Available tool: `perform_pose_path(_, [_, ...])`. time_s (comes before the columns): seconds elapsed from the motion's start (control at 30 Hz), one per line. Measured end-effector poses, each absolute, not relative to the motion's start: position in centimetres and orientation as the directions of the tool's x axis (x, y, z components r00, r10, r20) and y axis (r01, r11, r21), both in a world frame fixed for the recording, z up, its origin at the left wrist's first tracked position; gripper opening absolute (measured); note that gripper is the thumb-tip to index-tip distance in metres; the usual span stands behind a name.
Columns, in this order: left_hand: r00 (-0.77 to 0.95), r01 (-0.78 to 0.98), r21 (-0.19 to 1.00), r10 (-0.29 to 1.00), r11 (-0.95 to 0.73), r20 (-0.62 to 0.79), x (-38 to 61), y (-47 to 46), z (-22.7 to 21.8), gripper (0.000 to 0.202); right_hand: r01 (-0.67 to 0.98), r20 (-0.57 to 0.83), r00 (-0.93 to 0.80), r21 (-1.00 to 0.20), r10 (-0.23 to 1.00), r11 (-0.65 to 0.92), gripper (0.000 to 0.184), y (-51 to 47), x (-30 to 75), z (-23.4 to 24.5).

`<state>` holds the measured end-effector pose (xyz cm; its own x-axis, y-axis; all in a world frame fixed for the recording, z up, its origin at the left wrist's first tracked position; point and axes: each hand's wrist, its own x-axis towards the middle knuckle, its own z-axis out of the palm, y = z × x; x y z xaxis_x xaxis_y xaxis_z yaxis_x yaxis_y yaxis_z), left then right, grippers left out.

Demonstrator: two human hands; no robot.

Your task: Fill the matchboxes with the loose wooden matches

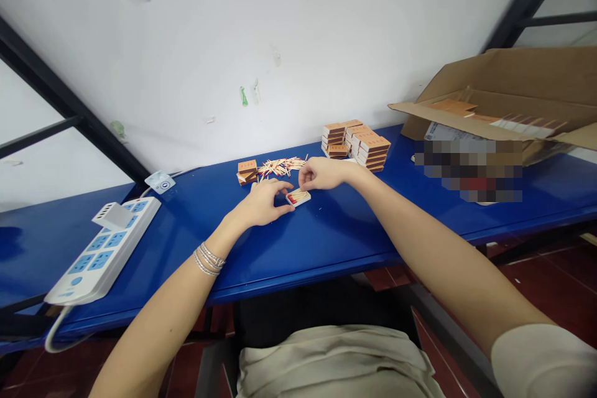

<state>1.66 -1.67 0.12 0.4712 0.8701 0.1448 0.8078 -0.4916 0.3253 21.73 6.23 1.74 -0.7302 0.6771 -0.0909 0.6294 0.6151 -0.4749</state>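
A small white matchbox tray [303, 201] lies on the blue table, with several red-tipped matches [295, 196] inside it. My left hand [262, 203] grips the tray's left end between thumb and fingers. At the tray's far edge, my right hand [323, 173] has its fingers pinched together over the matches; what sits between the fingertips is too small to make out. Just beyond both hands is a loose heap of matches [282, 166]. To the left of that heap, a few closed matchboxes [247, 168] are piled up.
Stacked matchboxes [368, 140] stand by the wall, right of the heap. An open cardboard box [504, 84] occupies the right end of the table. On the left lie a white power strip [109, 249] with a plug in it and a small pale block [161, 181] with a cable.
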Motion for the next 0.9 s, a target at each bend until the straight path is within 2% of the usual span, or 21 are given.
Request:
perform_pose_path(0.17, [0.494, 0.781, 0.358, 0.857, -0.511, 0.147, 1.55, -1.48, -0.28, 0.045, 0.606, -0.106, -0.736, -0.545, 0.669, 0.58, 0.018, 6.59, 22.27, 1.83])
perform_pose_path(0.3, [0.511, 0.758, 0.386, 0.847, -0.525, 0.147, 1.41, -1.36, -0.54, 0.045, 0.574, -0.156, -0.769, -0.596, 0.62, 0.561, 0.045, 6.58, 22.23, 1.73])
perform_pose_path(0.37, [0.515, 0.74, 0.417, 0.844, -0.527, 0.152, 1.44, -1.35, -0.59, 0.043, 0.588, -0.187, -0.773, -0.57, 0.606, 0.574, 0.059, 6.39, 22.03, 1.73])
perform_pose_path(0.43, [0.511, 0.725, 0.453, 0.846, -0.519, 0.151, 1.54, -1.36, -0.59, 0.038, 0.614, -0.213, -0.761, -0.54, 0.613, 0.575, 0.066, 6.15, 21.78, 1.74])
perform_pose_path(0.6, [0.508, 0.709, 0.489, 0.849, -0.509, 0.146, 1.76, -1.44, -0.52, 0.028, 0.618, -0.214, -0.754, -0.552, 0.621, 0.56, 0.068, 5.94, 21.6, 1.73])
perform_pose_path(0.73, [0.497, 0.718, 0.486, 0.856, -0.499, 0.145, 1.78, -1.49, -0.55, 0.026, 0.569, -0.2, -0.777, -0.626, 0.596, 0.532, 0.06, 6.19, 22.01, 1.81])
perform_pose_path(0.8, [0.497, 0.724, 0.474, 0.855, -0.502, 0.148, 1.85, -1.51, -0.59, 0.024, 0.555, -0.192, -0.781, -0.651, 0.595, 0.518, 0.056, 6.21, 22.09, 1.84])
perform_pose_path(0.9, [0.489, 0.753, 0.425, 0.86, -0.502, 0.149, 2.1, -1.53, -0.65, 0.022, 0.574, -0.205, -0.775, -0.624, 0.598, 0.53, 0.054, 6.03, 21.91, 1.82])
